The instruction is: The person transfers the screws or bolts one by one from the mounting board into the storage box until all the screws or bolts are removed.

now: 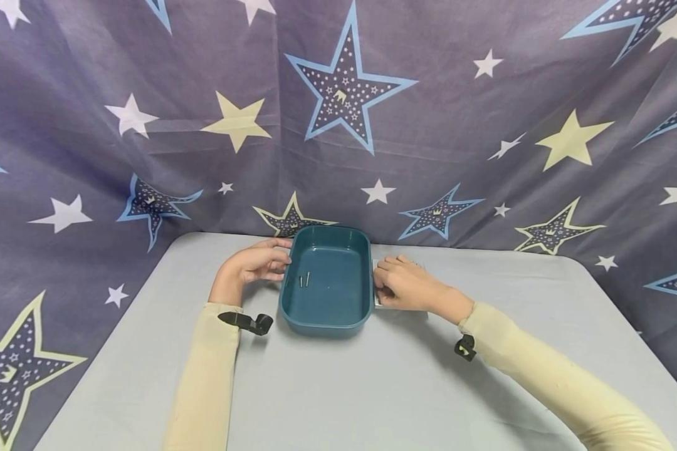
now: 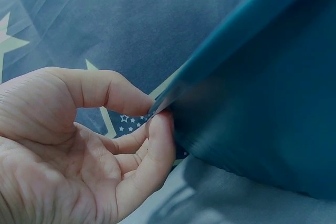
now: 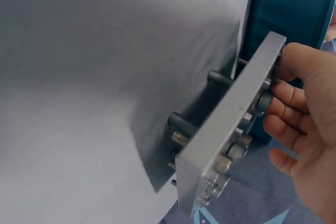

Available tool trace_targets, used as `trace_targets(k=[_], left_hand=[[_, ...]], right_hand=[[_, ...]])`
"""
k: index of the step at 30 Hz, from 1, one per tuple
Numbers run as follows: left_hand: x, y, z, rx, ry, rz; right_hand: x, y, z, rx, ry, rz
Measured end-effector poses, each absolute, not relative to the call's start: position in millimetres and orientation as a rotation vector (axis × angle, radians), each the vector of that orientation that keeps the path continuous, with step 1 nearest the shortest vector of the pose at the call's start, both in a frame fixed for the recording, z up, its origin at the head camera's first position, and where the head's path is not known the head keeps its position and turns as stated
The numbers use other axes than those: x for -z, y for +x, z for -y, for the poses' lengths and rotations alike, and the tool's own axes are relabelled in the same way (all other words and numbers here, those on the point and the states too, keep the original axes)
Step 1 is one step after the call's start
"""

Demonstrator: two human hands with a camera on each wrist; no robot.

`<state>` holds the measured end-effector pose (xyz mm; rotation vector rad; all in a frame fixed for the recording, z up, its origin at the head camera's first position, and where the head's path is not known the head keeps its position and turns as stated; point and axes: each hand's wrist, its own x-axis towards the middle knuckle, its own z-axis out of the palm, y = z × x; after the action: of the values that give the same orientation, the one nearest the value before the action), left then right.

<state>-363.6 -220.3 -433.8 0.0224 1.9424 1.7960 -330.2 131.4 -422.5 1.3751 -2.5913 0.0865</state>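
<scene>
Two small metal screws (image 1: 308, 279) lie in a teal plastic bin (image 1: 327, 329), toward its left side. At the bin's left wall, my left hand (image 1: 262, 260) pinches the rim between thumb and fingers, seen closely in the left wrist view. To the right of the bin is a silver metal block (image 3: 231, 116) holding several bolts of different sizes; their threaded shanks (image 3: 182, 124) stick out on the other face. My right hand (image 1: 403, 285) bends over this block. Its thumb and forefinger pinch at a small screw near the block's end, the screw's head mostly hidden by the fingertips.
A pale grey cloth covers the table (image 1: 338, 401). Behind its far edge hangs a dark curtain (image 1: 203, 62) with star prints. The block stands close beside the bin's right wall. Black camera straps (image 1: 248, 321) circle both sleeved wrists.
</scene>
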Motion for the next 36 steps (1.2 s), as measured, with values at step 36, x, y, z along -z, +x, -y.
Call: trace_targets(k=[36], left_hand=[[432.9,-363.3,220.2,-1.791,0.028,-1.943]], right_hand=[[424.1,-330.2,-129.9,-0.14,1.358,2.599]])
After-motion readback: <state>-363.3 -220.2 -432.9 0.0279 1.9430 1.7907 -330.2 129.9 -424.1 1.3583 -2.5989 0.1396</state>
